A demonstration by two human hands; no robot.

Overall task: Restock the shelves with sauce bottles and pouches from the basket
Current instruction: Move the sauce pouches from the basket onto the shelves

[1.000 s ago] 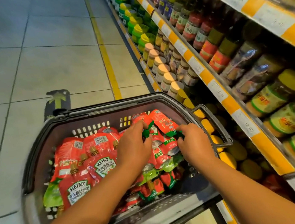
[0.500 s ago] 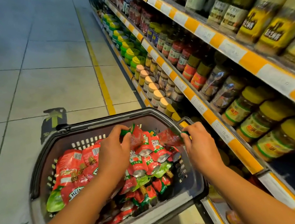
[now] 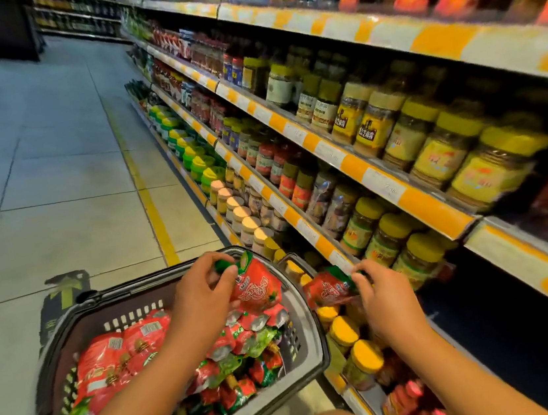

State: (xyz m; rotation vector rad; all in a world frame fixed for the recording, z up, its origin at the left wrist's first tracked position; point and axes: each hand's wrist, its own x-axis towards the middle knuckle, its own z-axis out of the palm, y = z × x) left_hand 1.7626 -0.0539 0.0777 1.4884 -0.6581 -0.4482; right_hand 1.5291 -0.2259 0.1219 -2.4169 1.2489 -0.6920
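A dark basket [image 3: 311,337] full of red and green sauce pouches [image 3: 119,360] stands low in front of me. My left hand [image 3: 204,295] pinches the green top of a red pouch [image 3: 258,288], lifted above the basket's far right corner. My right hand [image 3: 386,300] pinches another red pouch [image 3: 327,290] by its green top, just outside the basket's right rim, close to the lower shelf edge [image 3: 333,251]. Both pouches hang clear of the pile.
Tiered shelves [image 3: 383,180] with orange and white price strips run along the right, packed with yellow-lidded jars [image 3: 406,253] and bottles. More yellow-capped jars [image 3: 363,358] sit on the bottom shelf beside the basket. Tiled aisle floor [image 3: 57,199] lies to the left.
Both hands have risen from the pile, each lifting a pouch. The right hand moved out past the basket's rim toward the shelf. The view tilted up along the shelves.
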